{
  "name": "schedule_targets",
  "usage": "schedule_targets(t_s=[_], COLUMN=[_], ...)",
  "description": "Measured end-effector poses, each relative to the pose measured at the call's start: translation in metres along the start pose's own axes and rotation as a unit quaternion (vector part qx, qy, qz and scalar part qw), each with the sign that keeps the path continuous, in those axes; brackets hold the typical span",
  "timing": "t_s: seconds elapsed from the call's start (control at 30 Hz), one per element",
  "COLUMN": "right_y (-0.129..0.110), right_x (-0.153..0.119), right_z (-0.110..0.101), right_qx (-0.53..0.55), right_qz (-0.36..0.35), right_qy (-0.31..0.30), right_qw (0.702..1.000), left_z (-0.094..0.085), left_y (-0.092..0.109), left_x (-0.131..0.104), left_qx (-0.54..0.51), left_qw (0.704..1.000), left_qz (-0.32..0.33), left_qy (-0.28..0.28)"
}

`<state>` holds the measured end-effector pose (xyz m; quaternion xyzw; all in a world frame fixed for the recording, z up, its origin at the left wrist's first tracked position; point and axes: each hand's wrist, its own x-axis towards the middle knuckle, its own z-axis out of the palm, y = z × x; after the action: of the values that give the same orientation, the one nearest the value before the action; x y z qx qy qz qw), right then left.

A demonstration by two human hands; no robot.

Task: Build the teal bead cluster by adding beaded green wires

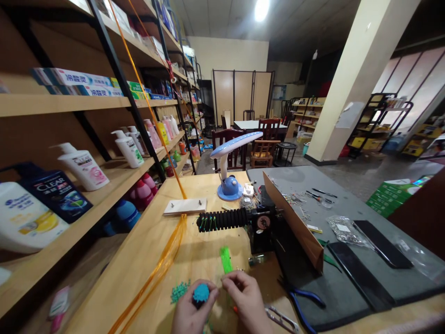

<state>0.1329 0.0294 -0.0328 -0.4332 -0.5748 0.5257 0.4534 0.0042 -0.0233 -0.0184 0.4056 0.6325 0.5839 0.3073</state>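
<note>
Low in the view, my left hand [186,311] is closed round a small round object [200,293] with a rough bright-blue top and a dark lower part. My right hand [248,297] is beside it with thumb and forefinger pinched together. Whatever is in that pinch is too small to make out. Just beyond my right fingertips lies a bundle of bright green strands [225,260]. A scatter of small teal pieces [180,292] lies to the left of my left hand. Farther off, a black ribbed roller [222,220] carries several thin green-tipped pieces.
Orange strands [167,253] run past a white clamped plate [185,207] on the left. A blue lamp [229,187] stands behind the roller. Blue-handled pliers [302,301] lie right of my hands, near an upright brown board [295,222]. Shelves of bottles [83,169] line the left.
</note>
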Motion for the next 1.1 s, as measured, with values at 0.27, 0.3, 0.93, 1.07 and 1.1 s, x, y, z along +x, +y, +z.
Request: schedule_targets(t_s=[0.27,0.3,0.93,1.07,1.1], right_y=[-0.010,-0.011,-0.001,0.000,0.001], right_x=[0.006,0.006,0.004,0.004,0.004], right_z=[0.006,0.004,0.028,0.030,0.031], right_qx=[0.036,0.048,0.194,0.188,0.183], right_qz=[0.027,0.034,0.146,0.172,0.175], right_qy=[-0.024,-0.033,-0.043,-0.106,-0.118], right_qw=[0.999,0.998,0.969,0.961,0.960], left_z=[-0.003,-0.004,-0.012,-0.025,-0.027], left_y=[-0.008,-0.008,-0.020,-0.018,-0.018], left_x=[-0.002,-0.002,-0.005,-0.003,-0.002], left_qx=[-0.006,-0.011,-0.241,-0.348,-0.372], left_qw=[1.000,1.000,0.949,0.898,0.882], left_qz=[-0.015,-0.020,-0.204,-0.258,-0.272], left_qy=[-0.014,-0.011,0.009,-0.070,-0.096])
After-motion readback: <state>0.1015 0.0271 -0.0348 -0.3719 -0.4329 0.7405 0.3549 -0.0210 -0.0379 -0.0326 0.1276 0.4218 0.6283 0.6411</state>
